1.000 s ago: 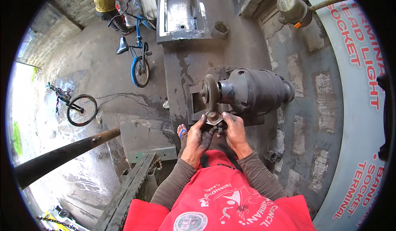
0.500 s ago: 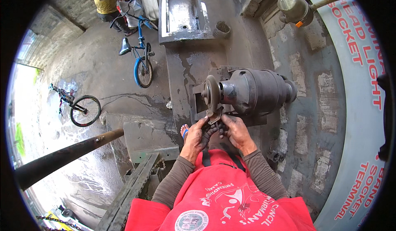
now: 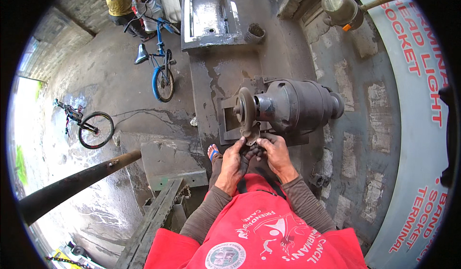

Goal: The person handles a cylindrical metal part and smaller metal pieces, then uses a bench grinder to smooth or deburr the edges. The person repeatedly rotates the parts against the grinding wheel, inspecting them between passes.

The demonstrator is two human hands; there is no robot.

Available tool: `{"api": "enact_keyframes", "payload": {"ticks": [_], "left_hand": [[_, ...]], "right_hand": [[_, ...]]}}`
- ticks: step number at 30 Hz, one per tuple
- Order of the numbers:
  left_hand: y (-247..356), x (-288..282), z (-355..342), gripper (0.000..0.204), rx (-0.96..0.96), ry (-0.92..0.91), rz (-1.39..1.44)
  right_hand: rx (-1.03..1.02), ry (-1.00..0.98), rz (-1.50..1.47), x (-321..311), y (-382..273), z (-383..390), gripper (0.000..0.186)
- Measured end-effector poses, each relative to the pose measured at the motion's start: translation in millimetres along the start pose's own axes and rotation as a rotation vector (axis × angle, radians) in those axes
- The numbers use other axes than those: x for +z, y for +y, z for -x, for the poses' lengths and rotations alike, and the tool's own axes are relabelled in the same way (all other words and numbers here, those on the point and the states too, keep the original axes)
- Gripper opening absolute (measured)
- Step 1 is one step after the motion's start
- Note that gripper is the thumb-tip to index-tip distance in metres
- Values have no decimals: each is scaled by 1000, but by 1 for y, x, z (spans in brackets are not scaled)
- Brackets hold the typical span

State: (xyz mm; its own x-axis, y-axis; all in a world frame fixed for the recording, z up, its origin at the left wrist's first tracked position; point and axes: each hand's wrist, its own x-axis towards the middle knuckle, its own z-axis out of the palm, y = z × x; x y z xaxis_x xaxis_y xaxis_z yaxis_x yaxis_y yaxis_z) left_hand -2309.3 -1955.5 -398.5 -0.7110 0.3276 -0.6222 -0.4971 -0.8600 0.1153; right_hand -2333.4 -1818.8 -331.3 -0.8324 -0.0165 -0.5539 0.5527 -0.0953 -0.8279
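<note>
Between my two hands is a small, flat, dirty metal plate (image 3: 252, 136) with a hole near its lower edge. My left hand (image 3: 233, 162) pinches its left side, thumb on top and blackened fingers curled below. On the other side, my right hand (image 3: 275, 155) grips the plate's right edge the same way. The plate's far end is at the lower rim of a round grinding wheel (image 3: 248, 107); whether they touch I cannot tell. That wheel sits on the shaft of a large grey motor (image 3: 302, 106) just beyond my hands.
Beyond the motor are a concrete basin (image 3: 211, 42) and a dark bucket (image 3: 254, 33). A blue bicycle (image 3: 161, 62), another bicycle (image 3: 91, 125) and a person in a yellow shirt (image 3: 120, 0) are at left. A dark pole (image 3: 81, 185) juts in; a lettered sign (image 3: 408, 125) lines the right.
The plate has turned in my fingers, showing more of its flat face, and my thumbs have shifted on it. The view has moved slightly. The person at the far left has leaned.
</note>
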Motion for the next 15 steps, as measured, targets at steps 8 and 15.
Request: {"api": "enact_keyframes", "payload": {"ticks": [8,15], "left_hand": [[3,3,10,24,-10,97,52],[23,-11,-11,22,-98,107,165]], "right_hand": [[55,12,37,-3,-2,-11,20],[253,119,-124,9,-7,-18,17]]}}
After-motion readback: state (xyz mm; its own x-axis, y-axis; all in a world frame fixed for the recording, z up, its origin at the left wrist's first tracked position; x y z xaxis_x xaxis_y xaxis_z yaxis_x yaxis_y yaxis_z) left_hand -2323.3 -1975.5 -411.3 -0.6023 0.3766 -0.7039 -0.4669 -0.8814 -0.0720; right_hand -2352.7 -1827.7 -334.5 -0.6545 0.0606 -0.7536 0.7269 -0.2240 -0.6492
